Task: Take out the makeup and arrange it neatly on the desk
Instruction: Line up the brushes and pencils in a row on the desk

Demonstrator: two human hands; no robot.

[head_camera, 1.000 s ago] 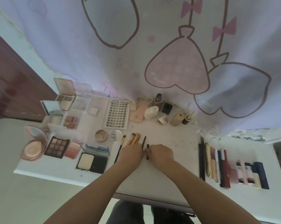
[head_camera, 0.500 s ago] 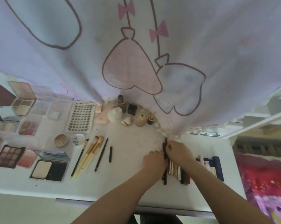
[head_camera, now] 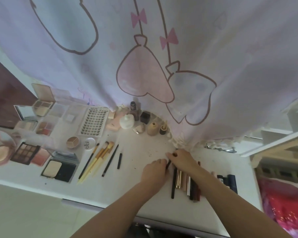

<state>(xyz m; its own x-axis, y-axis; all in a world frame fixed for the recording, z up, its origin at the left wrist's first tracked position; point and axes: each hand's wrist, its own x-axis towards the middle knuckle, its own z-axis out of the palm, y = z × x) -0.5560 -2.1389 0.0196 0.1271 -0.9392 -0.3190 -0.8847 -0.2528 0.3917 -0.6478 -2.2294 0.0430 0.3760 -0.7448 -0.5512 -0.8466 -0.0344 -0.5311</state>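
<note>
Makeup is laid out on a white desk (head_camera: 144, 148). My left hand (head_camera: 154, 170) and my right hand (head_camera: 183, 158) meet at the top of a row of pens and lipstick tubes (head_camera: 184, 182) at the right. Together they pinch a thin black pencil (head_camera: 168, 163) between the fingertips. A longer black pencil (head_camera: 173, 184) lies at the row's left edge. Left of the hands lies a fan of brushes (head_camera: 100, 157) and a short black stick (head_camera: 119, 160). Palettes and compacts (head_camera: 26, 152) fill the left end.
Small bottles and jars (head_camera: 139, 121) stand at the back under a hanging white curtain (head_camera: 144, 57). A lash tray (head_camera: 93, 123) lies left of them. Dark tubes (head_camera: 229, 182) sit at the desk's right end beside a red cloth (head_camera: 285, 203).
Both hands left the brushes at the middle and moved right to the pen row. They now pinch a thin black pencil at its top end. The camera swung right, then back.
</note>
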